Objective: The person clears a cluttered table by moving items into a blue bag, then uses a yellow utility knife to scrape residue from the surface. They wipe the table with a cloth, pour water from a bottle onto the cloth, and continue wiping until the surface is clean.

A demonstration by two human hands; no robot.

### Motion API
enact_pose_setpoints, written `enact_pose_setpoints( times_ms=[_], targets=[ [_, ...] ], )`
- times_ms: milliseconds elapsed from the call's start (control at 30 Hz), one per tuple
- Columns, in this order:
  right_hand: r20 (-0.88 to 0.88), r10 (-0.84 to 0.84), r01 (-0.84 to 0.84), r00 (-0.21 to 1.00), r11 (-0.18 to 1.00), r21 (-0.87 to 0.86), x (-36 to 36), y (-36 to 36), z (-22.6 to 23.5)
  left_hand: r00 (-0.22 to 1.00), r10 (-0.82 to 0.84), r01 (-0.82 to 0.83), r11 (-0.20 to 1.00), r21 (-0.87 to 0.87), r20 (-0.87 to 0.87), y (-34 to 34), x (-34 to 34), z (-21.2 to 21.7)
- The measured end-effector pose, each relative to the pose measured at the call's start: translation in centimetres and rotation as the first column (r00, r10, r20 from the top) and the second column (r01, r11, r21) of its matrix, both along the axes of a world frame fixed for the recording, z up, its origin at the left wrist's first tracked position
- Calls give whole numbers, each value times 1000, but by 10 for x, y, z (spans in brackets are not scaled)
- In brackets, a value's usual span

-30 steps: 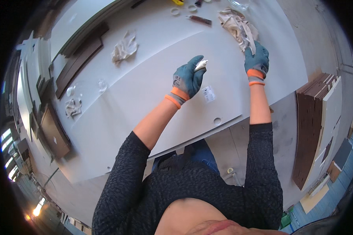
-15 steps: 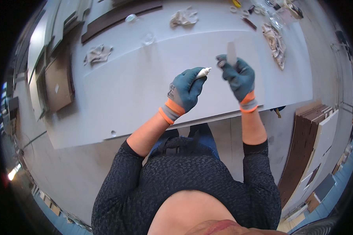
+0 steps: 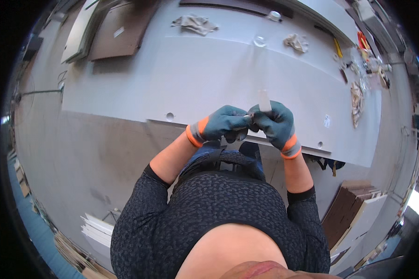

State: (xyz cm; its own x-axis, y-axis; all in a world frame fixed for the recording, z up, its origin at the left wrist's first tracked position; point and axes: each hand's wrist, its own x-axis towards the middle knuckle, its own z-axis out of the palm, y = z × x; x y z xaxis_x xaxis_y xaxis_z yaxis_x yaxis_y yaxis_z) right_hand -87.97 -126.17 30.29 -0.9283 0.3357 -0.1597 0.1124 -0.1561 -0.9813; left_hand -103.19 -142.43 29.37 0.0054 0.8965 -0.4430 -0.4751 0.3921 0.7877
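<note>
Both gloved hands meet over the near edge of a large white panel [image 3: 200, 69] that lies on the table. My left hand [image 3: 224, 123], in a teal glove with an orange cuff, is closed around a small white tube [image 3: 247, 116]; most of the tube is hidden by the fingers. Against its tip end are the fingertips of my right hand [image 3: 275, 124]. That hand also grips a flat, pale blade like a putty knife's [image 3: 264, 101], which points away from me; its handle is hidden in the palm. Whether the right fingertips hold a cap cannot be made out.
Crumpled rags [image 3: 195, 24] lie on the table's far side, with a clear cup [image 3: 260, 41] and a white-lidded jar [image 3: 274, 16]. Brown boards [image 3: 121, 32] are stacked far left. More boards [image 3: 351, 209] stand on the floor at right. Tools and tape rolls sit far right.
My hands have come together, the left tilting the tube toward the right fingertips. The blade has moved nearer my body. The whole view has shifted, showing more of the right end of the panel.
</note>
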Motion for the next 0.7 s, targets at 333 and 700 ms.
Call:
enact_pose_setpoints(
  times_ms=[333, 700],
  targets=[
    [125, 227, -239, 966, 967, 92, -49, -54, 0, 955, 279, -278, 960, 24, -102, -87, -4, 2],
    [153, 367, -382, 917, 921, 79, -107, -61, 11, 892, 408, -437, 889, -140, -196, -103, -24, 8]
  ],
)
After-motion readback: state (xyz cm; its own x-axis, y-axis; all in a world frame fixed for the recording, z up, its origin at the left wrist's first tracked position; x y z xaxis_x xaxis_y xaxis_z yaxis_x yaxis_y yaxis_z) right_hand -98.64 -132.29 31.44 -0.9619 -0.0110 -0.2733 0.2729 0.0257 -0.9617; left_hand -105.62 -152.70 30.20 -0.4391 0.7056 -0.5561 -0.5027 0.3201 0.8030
